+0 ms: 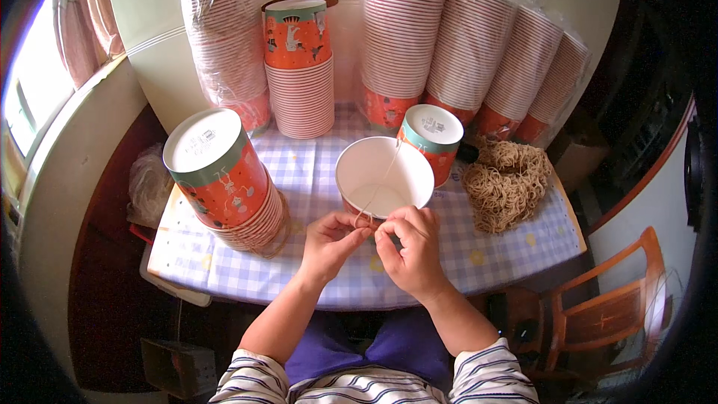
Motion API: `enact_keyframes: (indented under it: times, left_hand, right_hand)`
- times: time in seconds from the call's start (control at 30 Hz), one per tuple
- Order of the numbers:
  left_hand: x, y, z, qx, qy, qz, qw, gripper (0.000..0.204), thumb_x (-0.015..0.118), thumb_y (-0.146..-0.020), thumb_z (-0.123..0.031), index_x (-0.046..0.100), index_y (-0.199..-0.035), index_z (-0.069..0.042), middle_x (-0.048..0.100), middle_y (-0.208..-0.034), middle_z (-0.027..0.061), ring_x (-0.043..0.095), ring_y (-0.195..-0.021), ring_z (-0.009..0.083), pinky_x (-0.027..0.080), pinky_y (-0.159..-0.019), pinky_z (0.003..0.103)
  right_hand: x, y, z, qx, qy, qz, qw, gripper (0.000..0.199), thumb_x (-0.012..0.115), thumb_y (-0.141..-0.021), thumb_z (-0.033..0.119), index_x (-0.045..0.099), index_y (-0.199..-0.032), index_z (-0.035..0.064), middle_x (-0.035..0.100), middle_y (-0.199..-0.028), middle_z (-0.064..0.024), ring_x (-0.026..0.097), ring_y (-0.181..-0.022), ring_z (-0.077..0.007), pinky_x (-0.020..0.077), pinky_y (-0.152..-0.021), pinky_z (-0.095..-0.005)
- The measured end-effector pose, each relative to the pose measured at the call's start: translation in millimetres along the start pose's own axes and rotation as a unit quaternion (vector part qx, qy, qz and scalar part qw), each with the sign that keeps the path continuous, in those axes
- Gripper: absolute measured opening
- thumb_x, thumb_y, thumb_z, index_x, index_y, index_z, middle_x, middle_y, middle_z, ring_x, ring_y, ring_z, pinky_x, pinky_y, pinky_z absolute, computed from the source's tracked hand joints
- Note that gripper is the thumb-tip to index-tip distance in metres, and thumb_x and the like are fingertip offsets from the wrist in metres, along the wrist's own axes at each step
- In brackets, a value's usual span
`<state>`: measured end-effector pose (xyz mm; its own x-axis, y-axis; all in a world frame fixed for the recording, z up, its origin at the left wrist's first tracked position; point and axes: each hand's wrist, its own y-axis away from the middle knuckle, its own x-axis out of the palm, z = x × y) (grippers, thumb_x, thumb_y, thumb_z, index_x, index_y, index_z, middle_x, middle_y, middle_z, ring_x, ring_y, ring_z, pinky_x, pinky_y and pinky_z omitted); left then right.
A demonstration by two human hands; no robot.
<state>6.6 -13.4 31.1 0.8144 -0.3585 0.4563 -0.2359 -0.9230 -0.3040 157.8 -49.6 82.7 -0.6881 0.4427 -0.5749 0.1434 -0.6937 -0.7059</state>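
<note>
Left hand [333, 245] and right hand [415, 249] pinch string [386, 176] at near rim of tub [354, 168]; fingertips close, seemingly for control; tan heap [508, 183] rightward, within reach.

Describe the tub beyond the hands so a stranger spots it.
Over the checked tablecloth, find the left hand and right hand, close together. Just beyond them is a wide tub. Unlike the upside-down tub behind it, this one shows its open white inside.
</note>
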Motion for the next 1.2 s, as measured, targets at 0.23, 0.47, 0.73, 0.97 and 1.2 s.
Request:
enact_keyframes:
  times: [0.23, 0.47, 0.73, 0.97, 1.2]
  left_hand:
    - [-0.2, -0.7, -3.3, -0.013, 0.044, 0.014, 0.999, 0.012, 0.061, -0.082, 0.005, 0.059, -0.093, 0.002, 0.064, -0.096, 0.0125, 0.062, -0.089, 0.0171, 0.05, -0.082, 0.028]
    - [-2.6, -0.3, -4.0, -0.038, 0.008, -0.015, 0.999, 0.012, 0.065, -0.079, 0.003, 0.06, -0.09, 0.001, 0.065, -0.093, 0.0114, 0.062, -0.086, 0.0169, 0.051, -0.079, 0.029]
    - [-2.3, 0.2, -4.1, -0.037, 0.014, -0.018, 0.999, 0.012, 0.065, -0.079, 0.003, 0.06, -0.09, 0.001, 0.065, -0.092, 0.0113, 0.062, -0.085, 0.0165, 0.051, -0.078, 0.028]
    - [0.8, 0.4, -2.3, -0.025, 0.016, -0.016, 0.999, 0.011, 0.063, -0.08, 0.004, 0.059, -0.091, 0.002, 0.065, -0.092, 0.012, 0.062, -0.085, 0.0163, 0.051, -0.079, 0.028]
    - [4.0, -0.3, -4.1, -0.019, 0.044, -0.014, 0.999, 0.011, 0.064, -0.08, 0.003, 0.058, -0.09, 0.001, 0.065, -0.092, 0.0126, 0.062, -0.085, 0.018, 0.051, -0.079, 0.03]
  right_hand:
    - [1.4, 6.3, 6.2, -0.017, 0.036, -0.052, 0.998, 0.024, 0.067, -0.068, 0.005, 0.06, -0.09, 0.0094, 0.057, -0.088, -0.0025, 0.052, -0.082, -0.0225, 0.0365, -0.075, -0.036]
    - [10.3, 9.5, -4.0, -0.109, 0.113, -0.064, 0.985, 0.033, 0.072, -0.065, 0.006, 0.062, -0.096, 0.0106, 0.059, -0.088, 0.0014, 0.053, -0.077, -0.0177, 0.0359, -0.074, -0.034]
    - [8.0, 10.4, -3.4, -0.126, 0.133, -0.072, 0.98, 0.025, 0.071, -0.065, 0.006, 0.06, -0.087, 0.0118, 0.059, -0.085, 0.0025, 0.052, -0.073, -0.0168, 0.0351, -0.071, -0.0339]
    - [7.1, 15.1, -6.3, -0.096, 0.097, -0.074, 0.988, 0.027, 0.07, -0.063, 0.005, 0.059, -0.087, 0.0111, 0.059, -0.086, 0.0011, 0.052, -0.071, -0.0186, 0.0356, -0.07, -0.0347]
    - [5.0, 11.5, -1.2, -0.079, 0.107, -0.075, 0.988, 0.031, 0.071, -0.063, 0.005, 0.06, -0.091, 0.0107, 0.06, -0.089, 0.0004, 0.053, -0.074, -0.0189, 0.036, -0.071, -0.0345]
